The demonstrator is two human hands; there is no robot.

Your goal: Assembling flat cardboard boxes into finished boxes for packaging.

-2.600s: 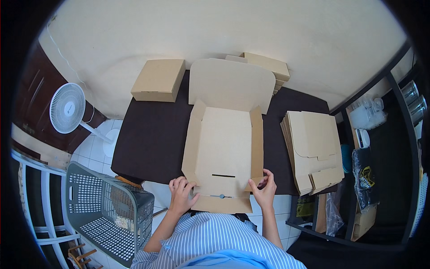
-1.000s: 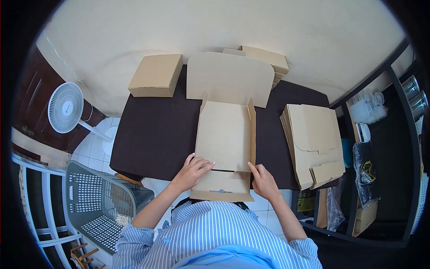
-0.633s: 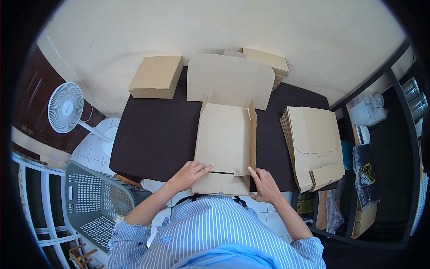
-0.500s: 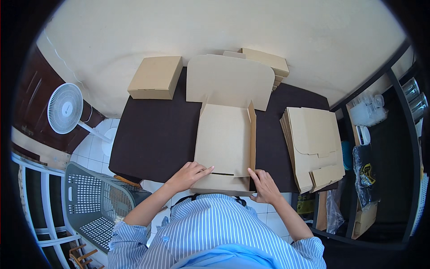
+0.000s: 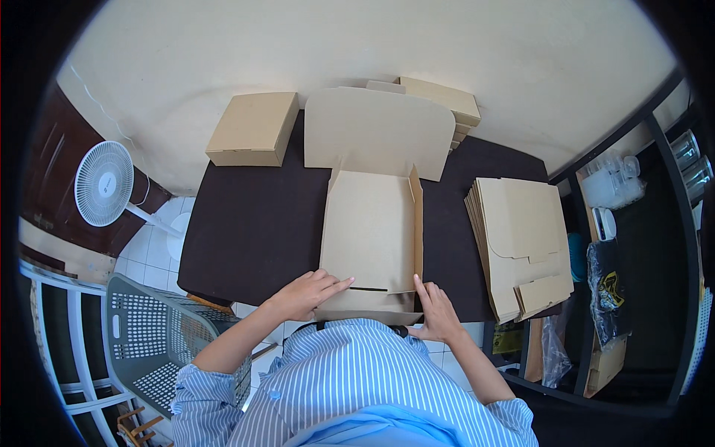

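Note:
A partly folded brown cardboard box (image 5: 369, 223) lies in front of me at the near edge of the table. Its large lid panel (image 5: 380, 127) stands up at the far end, and the right side wall (image 5: 418, 223) is raised. A dark slot shows near the front fold. My left hand (image 5: 307, 293) grips the near left corner, fingers over the front flap (image 5: 365, 302). At the near right corner my right hand (image 5: 438, 313) has its thumb on the inner edge, its other fingers outside and partly hidden.
On the dark-covered table (image 5: 246, 231), a closed box (image 5: 253, 128) sits far left. More boxes (image 5: 439, 98) are stacked behind the lid. Flat cardboard blanks (image 5: 521, 238) lie stacked at right. A grey basket (image 5: 141, 343), white fan (image 5: 104, 183) and shelf rack (image 5: 663, 156) flank the table.
The whole view has shifted slightly. Both hands stay at the box's near corners, with the right thumb a little higher along the right wall.

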